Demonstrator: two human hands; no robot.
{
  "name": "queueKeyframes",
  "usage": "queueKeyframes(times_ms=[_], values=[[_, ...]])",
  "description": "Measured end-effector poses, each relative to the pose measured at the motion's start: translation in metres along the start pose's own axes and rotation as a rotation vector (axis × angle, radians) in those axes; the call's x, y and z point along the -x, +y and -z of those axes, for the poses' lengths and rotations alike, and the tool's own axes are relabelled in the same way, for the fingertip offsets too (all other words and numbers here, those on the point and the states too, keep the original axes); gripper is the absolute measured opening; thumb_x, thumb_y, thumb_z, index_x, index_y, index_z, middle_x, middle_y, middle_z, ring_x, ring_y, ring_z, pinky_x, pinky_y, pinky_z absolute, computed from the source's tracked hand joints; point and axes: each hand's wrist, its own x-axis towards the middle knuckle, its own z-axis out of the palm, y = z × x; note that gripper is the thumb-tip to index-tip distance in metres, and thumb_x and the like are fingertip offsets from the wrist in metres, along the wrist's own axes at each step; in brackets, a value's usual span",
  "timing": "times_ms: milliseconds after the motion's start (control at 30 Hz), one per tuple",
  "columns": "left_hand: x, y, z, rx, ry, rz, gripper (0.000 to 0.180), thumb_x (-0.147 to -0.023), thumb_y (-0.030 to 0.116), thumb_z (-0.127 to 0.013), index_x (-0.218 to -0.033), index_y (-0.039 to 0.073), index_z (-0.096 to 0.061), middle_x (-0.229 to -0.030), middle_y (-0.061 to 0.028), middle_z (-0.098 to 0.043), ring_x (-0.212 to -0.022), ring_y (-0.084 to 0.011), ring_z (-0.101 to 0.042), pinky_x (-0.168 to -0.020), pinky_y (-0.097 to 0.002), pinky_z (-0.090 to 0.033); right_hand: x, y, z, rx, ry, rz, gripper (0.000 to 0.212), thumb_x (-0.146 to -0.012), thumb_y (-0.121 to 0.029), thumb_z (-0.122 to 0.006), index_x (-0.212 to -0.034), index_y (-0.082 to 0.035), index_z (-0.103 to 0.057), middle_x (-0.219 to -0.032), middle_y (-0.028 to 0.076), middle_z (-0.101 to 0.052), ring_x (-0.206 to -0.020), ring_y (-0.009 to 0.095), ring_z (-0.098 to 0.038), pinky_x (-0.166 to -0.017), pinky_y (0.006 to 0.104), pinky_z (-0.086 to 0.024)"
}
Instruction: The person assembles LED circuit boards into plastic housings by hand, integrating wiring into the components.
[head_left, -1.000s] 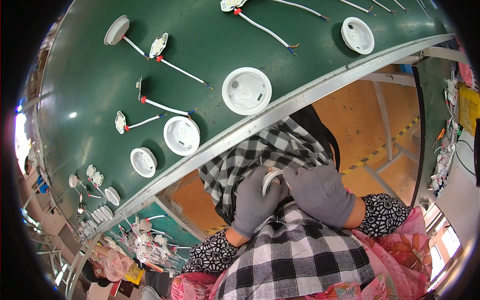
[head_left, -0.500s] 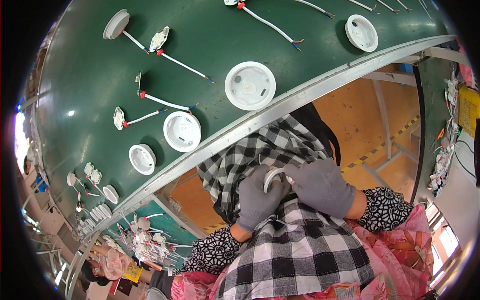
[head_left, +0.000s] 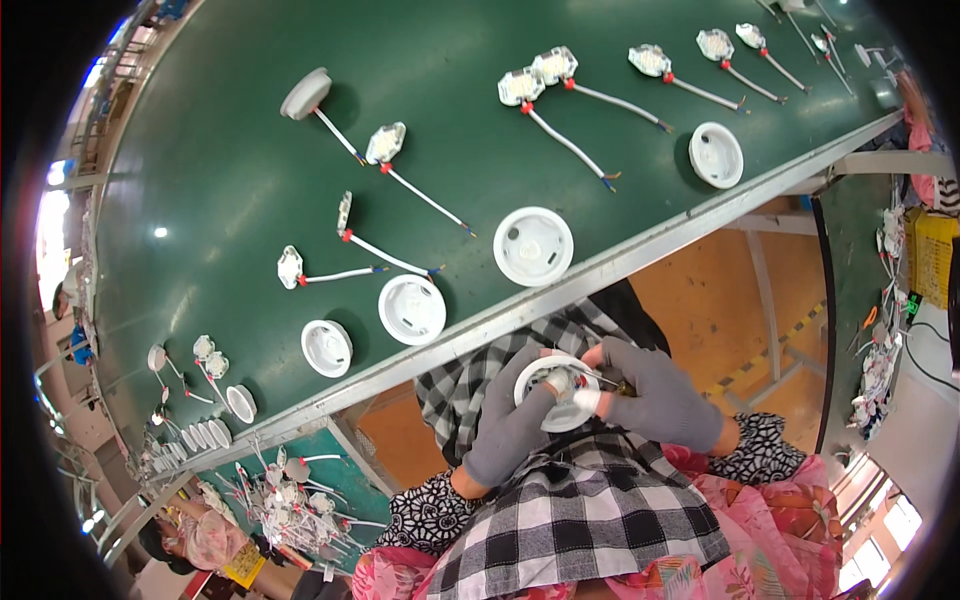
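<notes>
Above my lap, my left hand (head_left: pixel 508 425), in a grey glove with bare fingertips, grips a white round lamp housing (head_left: pixel 560 422). The left thumb reaches over its rim into the hollow, which faces up. A small red bit shows inside the housing. My right hand (head_left: pixel 665 400), gloved alike, is closed at the housing's right side. Between its fingers lies a thin rod-like piece (head_left: pixel 606 379) with a dark end; whether it is a tool or a wire I cannot tell. The right fingertips are close to the rim.
White housings (head_left: pixel 533 247) stand along the green table (head_left: pixel 450 120), bordered by a metal edge rail (head_left: pixel 640 252). LED modules (head_left: pixel 521 87) with white cables lie behind them. More wired modules (head_left: pixel 285 500) are heaped at lower left. Another person (head_left: pixel 205 535) sits at lower left.
The housing has turned from edge-on to hollow side up between my hands. The thin rod-like piece now shows at my right hand. The whole view has shifted, with more modules appearing at the top.
</notes>
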Motion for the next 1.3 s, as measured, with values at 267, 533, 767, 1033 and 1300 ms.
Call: queueKeyframes(times_ms=[267, 533, 767, 1033, 1300], values=[[0.001, 0.014, 0.018, 0.727, -0.153, -0.039, 0.038, -0.098, 0.038, -0.055, -0.114, 0.003, -0.053, -0.079, -0.0047, -0.046, -0.054, -0.0125, -0.042, -0.042, -0.0199, -0.034, -0.014, -0.023, 0.011, -0.049, -0.015, 0.215, 0.04, -0.086, -0.024, -0.069, -0.12, -0.004, -0.061, -0.071, 0.003, -0.059, -0.063, 0.008, -0.053, -0.06, 0.0255, -0.043], [-0.001, 0.03, 0.026, 0.448, -0.055, -0.08, 0.045, -0.093, 0.039, -0.055, -0.111, -0.002, -0.054, -0.074, -0.0095, -0.055, -0.053, -0.0119, -0.046, -0.046, -0.0238, -0.035, -0.025, -0.032, 0.013, 0.53, 0.216, 0.428, 0.022, -0.088, -0.021, -0.066, -0.106, -0.008, -0.069, -0.071, 0.015, -0.064, -0.062, 0.031, -0.065, -0.055, 0.0343, -0.047], [-0.01, 0.086, 0.011, 0.302, -0.149, -0.301, 0.05, -0.103, 0.032, -0.04, -0.139, -0.002, -0.037, -0.102, -0.0117, -0.061, -0.078, -0.0148, -0.062, -0.061, -0.0239, -0.05, -0.045, -0.033, 0.022, 0.27, 0.402, 0.389, 0.021, -0.089, -0.019, -0.065, -0.106, -0.007, -0.068, -0.075, 0.018, -0.063, -0.063, 0.035, -0.062, -0.059, 0.038, -0.049], [-0.003, 0.079, 0.036, 0.191, 0.066, -0.401, 0.041, -0.102, 0.034, -0.047, -0.127, 0.002, -0.05, -0.087, -0.0114, -0.059, -0.076, -0.0188, -0.06, -0.06, -0.0288, -0.049, -0.147, -0.11, 0.148, 0.012, 0.795, 0.48, 0.028, -0.095, -0.026, -0.059, -0.094, 0.001, -0.067, -0.065, -0.002, -0.045, -0.064, 0.006, -0.042, -0.058, 0.0269, -0.036], [0.02, 0.092, 0.023, 0.265, 0.222, -0.281, 0.027, -0.102, 0.022, -0.051, -0.121, 0.004, -0.057, -0.082, -0.0028, -0.059, -0.066, -0.0081, -0.054, -0.057, -0.0205, -0.043, -0.345, -0.097, 0.298, 0.284, 1.421, 0.336, 0.025, -0.086, -0.034, -0.066, -0.094, -0.01, -0.07, -0.081, 0.018, -0.067, -0.074, 0.037, -0.063, -0.064, 0.0433, -0.048]])
